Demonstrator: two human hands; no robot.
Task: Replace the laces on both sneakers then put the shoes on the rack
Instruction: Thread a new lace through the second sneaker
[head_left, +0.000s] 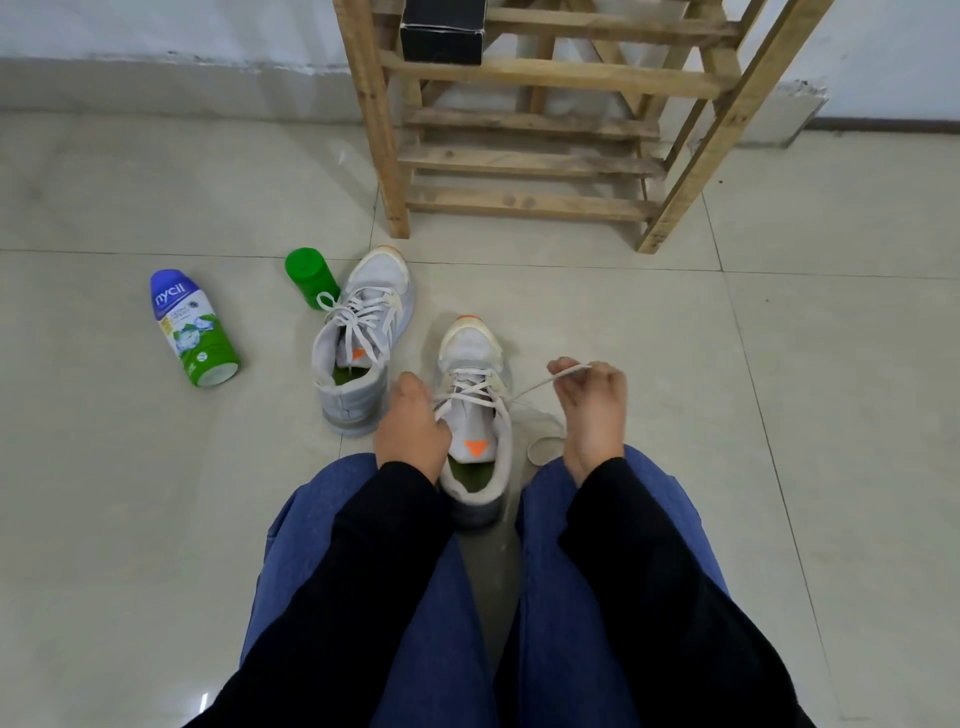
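Two grey-white sneakers with orange accents stand on the tiled floor. The near sneaker sits between my knees, toe pointing away. My left hand pinches one end of its white lace at the shoe's left side. My right hand pinches the other lace end and holds it taut out to the right. The far sneaker stands to the left, laced, with its lace ends lying loose. The wooden rack stands beyond both shoes.
A blue-and-green powder bottle lies on its side at the left, and a green bottle lies by the far sneaker's toe. A black box sits on a rack shelf. A small round lid lies by my right knee.
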